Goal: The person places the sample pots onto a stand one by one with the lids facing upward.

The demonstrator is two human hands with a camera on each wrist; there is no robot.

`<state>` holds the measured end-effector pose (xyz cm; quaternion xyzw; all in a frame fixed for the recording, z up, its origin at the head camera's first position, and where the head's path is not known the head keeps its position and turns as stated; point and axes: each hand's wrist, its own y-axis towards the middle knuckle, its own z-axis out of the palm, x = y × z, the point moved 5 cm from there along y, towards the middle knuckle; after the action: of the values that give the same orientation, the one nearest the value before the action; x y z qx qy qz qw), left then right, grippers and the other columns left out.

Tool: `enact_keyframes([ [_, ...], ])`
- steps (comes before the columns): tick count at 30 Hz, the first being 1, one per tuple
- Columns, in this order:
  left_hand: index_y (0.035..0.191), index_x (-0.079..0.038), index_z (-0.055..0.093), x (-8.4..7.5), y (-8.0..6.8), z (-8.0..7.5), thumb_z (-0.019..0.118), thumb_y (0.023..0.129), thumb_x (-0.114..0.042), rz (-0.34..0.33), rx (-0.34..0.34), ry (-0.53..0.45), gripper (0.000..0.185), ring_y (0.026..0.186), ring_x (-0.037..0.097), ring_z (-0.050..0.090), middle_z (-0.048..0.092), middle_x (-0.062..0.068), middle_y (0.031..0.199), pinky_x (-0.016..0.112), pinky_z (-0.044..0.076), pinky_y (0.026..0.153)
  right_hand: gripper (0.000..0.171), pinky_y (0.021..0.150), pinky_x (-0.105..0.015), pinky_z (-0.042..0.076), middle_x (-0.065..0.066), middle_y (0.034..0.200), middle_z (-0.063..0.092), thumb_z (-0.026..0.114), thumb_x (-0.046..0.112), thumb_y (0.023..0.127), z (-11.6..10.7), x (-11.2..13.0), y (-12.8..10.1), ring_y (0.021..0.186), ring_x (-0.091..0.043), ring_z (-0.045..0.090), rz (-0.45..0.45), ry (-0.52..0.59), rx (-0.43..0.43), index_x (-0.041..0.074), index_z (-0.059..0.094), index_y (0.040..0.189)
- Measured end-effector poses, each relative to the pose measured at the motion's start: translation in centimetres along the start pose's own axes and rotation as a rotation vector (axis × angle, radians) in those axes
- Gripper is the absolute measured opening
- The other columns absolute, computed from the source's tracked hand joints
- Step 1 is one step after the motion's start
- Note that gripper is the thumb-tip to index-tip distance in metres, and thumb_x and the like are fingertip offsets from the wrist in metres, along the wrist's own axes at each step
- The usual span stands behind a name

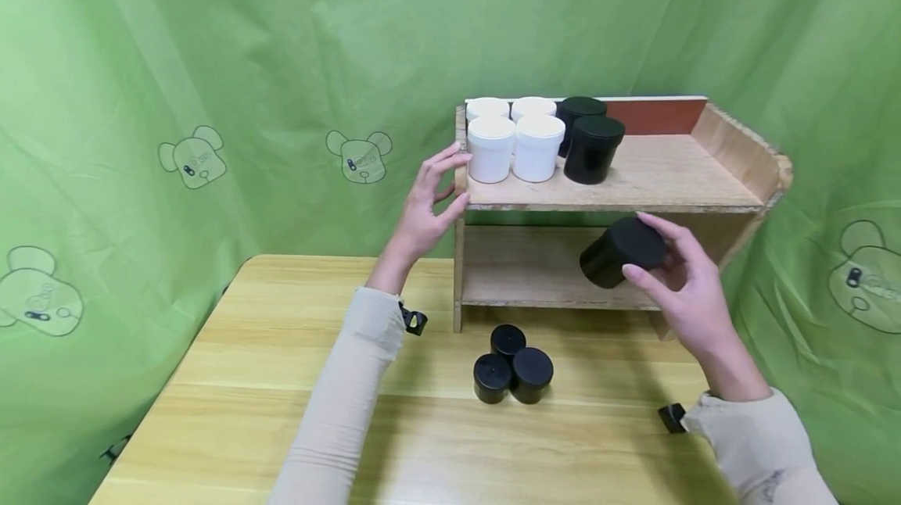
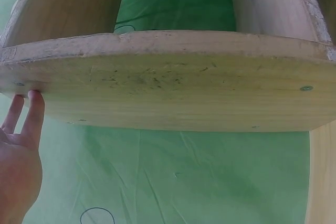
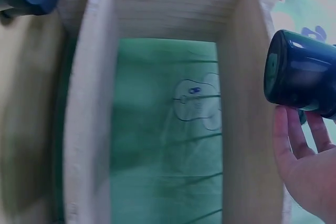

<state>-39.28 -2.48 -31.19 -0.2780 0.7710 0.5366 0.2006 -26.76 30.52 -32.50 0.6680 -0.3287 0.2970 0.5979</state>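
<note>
Here, the left hand (image 1: 425, 208) rests straight, relaxed fingers (image 2: 32, 114) against the left end panel of the wooden shelf (image 1: 633, 177), holding nothing. On the upper board stand four white jars (image 1: 514, 141) in a block, with two black jars (image 1: 590, 141) just beside them to the right. On the surface (image 1: 281, 380), in front of the shelf, three small black jars (image 1: 511, 366) cluster, touching one another. Further right, the right hand (image 1: 679, 286) curls its fingers (image 3: 294, 140) around a glossy black cylindrical jar (image 1: 622, 252), lidded and tilted, held in the air before the lower shelf opening.
</note>
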Motion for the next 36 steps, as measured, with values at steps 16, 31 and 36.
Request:
enact_keyframes([
  [16,0.151,-0.021,0.048,-0.2,0.1,-0.1,0.064,0.098,-0.019,-0.007,0.003,0.001,0.055,0.151,0.02,0.037,0.031,-0.005,0.167,0.044,0.051,0.115,0.062,0.098,-0.012,0.055,-0.01,0.134,0.057,0.072,-0.016,0.083,-3.8,3.6,5.2,0.114,-0.018,0.061,-0.03,0.13,-0.29,0.005,0.06,0.141],
  [31,0.15,-0.022,0.048,0.0,0.0,-0.1,0.064,0.098,-0.019,-0.005,0.003,0.012,0.055,0.15,0.021,0.038,0.032,-0.005,0.167,0.041,0.052,0.114,0.063,0.088,-0.008,0.052,0.007,0.128,0.055,0.08,0.016,0.09,-5.5,2.8,10.6,0.101,-0.005,0.06,0.129,-0.269,-0.372,0.023,0.056,0.147],
  [36,0.151,-0.02,0.047,-0.1,0.1,-0.1,0.064,0.098,-0.02,0.002,0.006,0.01,0.055,0.151,0.022,0.037,0.032,-0.003,0.167,0.042,0.052,0.114,0.064,0.091,-0.009,0.05,0.011,0.13,0.051,0.077,0.027,0.093,-5.4,2.5,12.4,0.102,-0.001,0.057,0.175,-0.368,-0.35,0.027,0.05,0.151],
])
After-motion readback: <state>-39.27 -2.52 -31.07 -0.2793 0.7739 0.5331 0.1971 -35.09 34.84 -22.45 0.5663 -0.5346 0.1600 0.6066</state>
